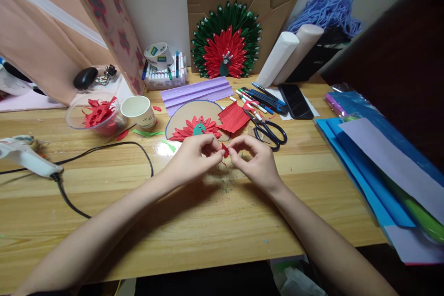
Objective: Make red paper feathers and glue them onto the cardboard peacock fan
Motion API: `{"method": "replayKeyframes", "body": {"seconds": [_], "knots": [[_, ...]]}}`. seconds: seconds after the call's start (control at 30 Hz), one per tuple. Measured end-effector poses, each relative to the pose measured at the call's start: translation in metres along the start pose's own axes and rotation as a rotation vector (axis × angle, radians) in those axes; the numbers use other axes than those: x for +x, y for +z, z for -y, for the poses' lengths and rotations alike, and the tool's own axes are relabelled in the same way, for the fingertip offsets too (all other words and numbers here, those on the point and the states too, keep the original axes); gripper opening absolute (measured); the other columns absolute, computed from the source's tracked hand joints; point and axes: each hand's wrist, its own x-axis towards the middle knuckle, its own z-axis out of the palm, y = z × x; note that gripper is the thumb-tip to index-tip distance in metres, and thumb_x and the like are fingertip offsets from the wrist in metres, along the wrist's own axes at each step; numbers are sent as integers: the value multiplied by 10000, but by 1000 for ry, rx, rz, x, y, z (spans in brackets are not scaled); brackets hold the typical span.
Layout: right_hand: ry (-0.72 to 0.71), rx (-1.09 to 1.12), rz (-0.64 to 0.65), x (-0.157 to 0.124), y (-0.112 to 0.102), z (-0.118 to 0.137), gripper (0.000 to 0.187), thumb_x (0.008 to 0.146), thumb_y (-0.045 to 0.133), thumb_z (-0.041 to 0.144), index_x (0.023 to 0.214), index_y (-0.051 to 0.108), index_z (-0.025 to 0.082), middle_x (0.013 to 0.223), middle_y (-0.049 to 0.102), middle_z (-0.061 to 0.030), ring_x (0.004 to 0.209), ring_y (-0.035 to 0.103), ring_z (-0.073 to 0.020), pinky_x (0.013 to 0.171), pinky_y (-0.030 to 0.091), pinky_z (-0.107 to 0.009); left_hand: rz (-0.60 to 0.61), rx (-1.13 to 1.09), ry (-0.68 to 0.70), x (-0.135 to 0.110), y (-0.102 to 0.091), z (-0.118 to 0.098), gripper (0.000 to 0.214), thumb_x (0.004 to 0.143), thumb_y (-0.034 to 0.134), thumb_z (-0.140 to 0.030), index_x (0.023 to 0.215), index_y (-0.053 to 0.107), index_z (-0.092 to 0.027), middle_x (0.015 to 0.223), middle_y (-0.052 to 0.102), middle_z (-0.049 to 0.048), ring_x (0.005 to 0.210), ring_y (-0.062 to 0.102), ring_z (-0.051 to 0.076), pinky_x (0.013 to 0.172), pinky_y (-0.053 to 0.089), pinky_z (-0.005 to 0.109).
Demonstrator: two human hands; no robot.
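Note:
My left hand (194, 157) and my right hand (255, 159) meet above the middle of the wooden table (208, 222). Both pinch one small red paper piece (225, 150) between their fingertips. Just beyond them lies a half-round cardboard base (183, 118) with a red paper-petal peacock (196, 128) glued on it. A red paper sheet (233, 117) lies at its right edge. Black-handled scissors (268, 132) rest to the right of that.
A glue gun (24, 155) with black cord lies at left. A clear bowl of red petals (97, 113) and a paper cup (139, 111) stand behind. Purple paper (196, 92), markers (163, 76), pens (263, 97), a phone (296, 101), a finished peacock fan (227, 46) and blue sheets (374, 166) surround.

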Motion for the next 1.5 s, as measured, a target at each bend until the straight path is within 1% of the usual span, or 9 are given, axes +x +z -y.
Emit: {"method": "replayKeyframes", "body": {"seconds": [0.13,0.37,0.63,0.73,0.83,1.0,1.23,1.4,1.5], "knots": [[74,144,64,1,-1,-1,125,769,621,190,893,640,195,857,684,-25,769,645,-153,724,522,-290,22,0,-23,-1,0,-1,137,777,571,-238,681,562,-141,645,586,-3,588,508,96,557,396,210],[93,127,46,1,0,-1,41,763,622,201,798,635,185,788,670,-24,716,622,-150,681,504,-290,54,13,-26,0,1,1,129,768,570,-227,673,561,-140,626,571,-8,576,496,96,539,381,206],[157,283,50,4,0,-4,92,735,668,251,777,616,189,764,663,-17,690,618,-136,658,516,-281,63,-16,-44,1,-1,4,159,776,584,-257,669,547,-145,631,552,-14,576,493,93,530,372,204],[170,323,58,5,-1,-5,124,731,685,282,784,616,195,777,666,-17,711,628,-138,667,528,-278,51,-16,-23,1,-1,4,156,792,586,-290,732,571,-147,700,599,5,634,537,110,586,413,225],[176,364,75,5,0,-5,129,733,698,286,792,620,203,795,669,-14,743,635,-137,695,537,-274,50,-57,-14,1,-1,3,178,818,572,-327,802,576,-149,787,638,27,726,587,131,664,451,249],[196,430,78,5,-1,-5,136,755,693,295,827,619,207,827,663,-12,779,638,-132,753,541,-279,20,-113,-18,2,-1,4,221,855,530,-344,786,572,-139,794,635,37,760,600,139,717,466,269],[236,443,106,7,0,-6,213,731,709,355,825,596,201,830,642,-10,789,628,-129,759,541,-280,-39,-278,-83,4,1,5,185,801,592,-318,785,582,-134,775,627,23,724,582,123,677,451,243],[247,447,68,8,0,-7,214,726,715,360,809,589,208,799,637,-5,739,621,-124,713,546,-271,-41,-378,-123,5,-1,5,162,777,628,-292,762,595,-135,759,638,11,715,587,108,700,448,241],[255,487,38,9,0,-6,205,713,730,341,798,595,212,794,634,2,730,620,-120,709,552,-266,-64,-391,-167,5,-3,5,175,752,660,-293,722,600,-132,703,624,-2,674,571,95,686,439,234]]}}
